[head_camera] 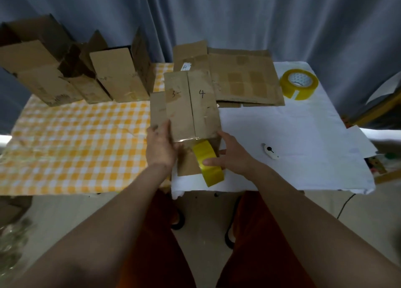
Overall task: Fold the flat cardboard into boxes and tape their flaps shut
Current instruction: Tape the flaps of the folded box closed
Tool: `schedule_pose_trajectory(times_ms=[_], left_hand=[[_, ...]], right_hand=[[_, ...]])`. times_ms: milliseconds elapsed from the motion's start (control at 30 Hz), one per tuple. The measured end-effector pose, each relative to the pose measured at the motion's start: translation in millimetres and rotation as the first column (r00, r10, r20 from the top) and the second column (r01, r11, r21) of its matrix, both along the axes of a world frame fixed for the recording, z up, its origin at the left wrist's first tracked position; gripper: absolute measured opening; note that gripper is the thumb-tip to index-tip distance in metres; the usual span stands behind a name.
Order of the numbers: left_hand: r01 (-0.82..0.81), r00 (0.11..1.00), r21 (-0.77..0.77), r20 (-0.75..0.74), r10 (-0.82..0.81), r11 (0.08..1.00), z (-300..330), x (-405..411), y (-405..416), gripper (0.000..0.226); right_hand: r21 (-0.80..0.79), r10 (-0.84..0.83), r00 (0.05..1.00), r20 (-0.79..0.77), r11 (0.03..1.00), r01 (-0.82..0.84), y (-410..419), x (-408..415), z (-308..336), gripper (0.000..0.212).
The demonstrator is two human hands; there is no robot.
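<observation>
— Where's the box being taped?

— In the middle of the table (282, 135), right at the near edge. It's a brown corrugated cardboard box (191, 107), its two closed flaps meeting in a straight seam, with "3" and "4" handwritten on them in dark marker. A shiny strip of clear tape catches the light along the near edge of the flaps.

— And the hands?

— The left hand (160, 148) grips the box's near left corner, fingers curled around the edge. The right hand (230, 155) holds a roll of yellow tape (208, 164) against the box's near face, thumb pressed on the glossy outer band of the roll.

— What else is lying about?

— A second, fatter roll of yellowish tape (298, 84) sits on its side at the far right, on a white cloth (293, 168). Just left of it lies a stack of flat cardboard sheets (243, 79), patched with squares of old tape. A small white cutter (270, 151) rests near the right hand. On the left, a yellow and white chequered cloth (76, 148) covers the table, and at its far side stand several open boxes (82, 70), flaps upright.
</observation>
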State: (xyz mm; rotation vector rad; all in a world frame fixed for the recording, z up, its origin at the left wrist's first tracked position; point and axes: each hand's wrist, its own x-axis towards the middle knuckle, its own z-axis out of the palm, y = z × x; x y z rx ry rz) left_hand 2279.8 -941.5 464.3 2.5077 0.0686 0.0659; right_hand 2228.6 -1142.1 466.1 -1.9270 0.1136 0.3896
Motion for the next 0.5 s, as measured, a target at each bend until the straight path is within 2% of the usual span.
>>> schedule_pose_trajectory(times_ms=[33, 67, 100, 167, 200, 267, 333, 433, 500], left_hand=[[-0.155, 0.988, -0.142, -0.002, 0.157, 0.978, -1.8, -11.9, -9.0, 0.065], [-0.278, 0.960, -0.307, -0.063, 0.272, 0.910, -3.8, -24.6, -18.6, 0.053], [-0.363, 0.932, -0.481, -0.182, 0.314, 0.798, -5.3, -36.8, -28.3, 0.038], [-0.415, 0.903, -0.729, -0.404, 0.147, 0.545, -8.6, -56.3, -48.5, 0.024], [-0.381, 0.907, -0.792, -0.419, 0.029, 0.477, -10.1, -64.3, -56.1, 0.023], [-0.257, 0.930, -0.838, -0.349, -0.111, 0.481, -8.8, -75.2, -64.3, 0.030], [-0.198, 0.939, -0.837, -0.312, -0.146, 0.511, -8.8, -79.3, -62.8, 0.030], [-0.224, 0.924, -0.830, -0.347, -0.159, 0.511, -7.6, -76.5, -53.6, 0.025], [-0.252, 0.910, -0.812, -0.384, -0.157, 0.526, -4.4, -74.9, -47.8, 0.033]], right_hand=[[-0.009, -0.007, 1.000, -0.007, 1.000, 0.007, -1.4, -0.2, -0.3, 0.096], [-0.038, -0.020, 1.000, 0.008, 0.999, 0.020, -2.2, 0.0, 0.1, 0.087], [-0.103, -0.032, 0.998, 0.057, 0.994, 0.038, -2.6, 1.3, 1.4, 0.074], [-0.256, -0.003, 0.975, 0.224, 0.965, 0.061, 1.4, 8.4, 5.5, 0.048], [-0.301, 0.049, 0.962, 0.268, 0.953, 0.035, 4.4, 14.3, 7.3, 0.041], [-0.362, 0.185, 0.962, 0.199, 0.927, -0.104, 9.4, 25.3, 9.7, 0.041], [-0.400, 0.289, 0.953, 0.087, 0.887, -0.233, 8.1, 32.2, 9.2, 0.045], [-0.438, 0.323, 0.944, 0.070, 0.860, -0.261, 1.4, 36.0, 9.3, 0.048], [-0.461, 0.326, 0.943, 0.067, 0.848, -0.260, 0.5, 35.4, 8.5, 0.049]])
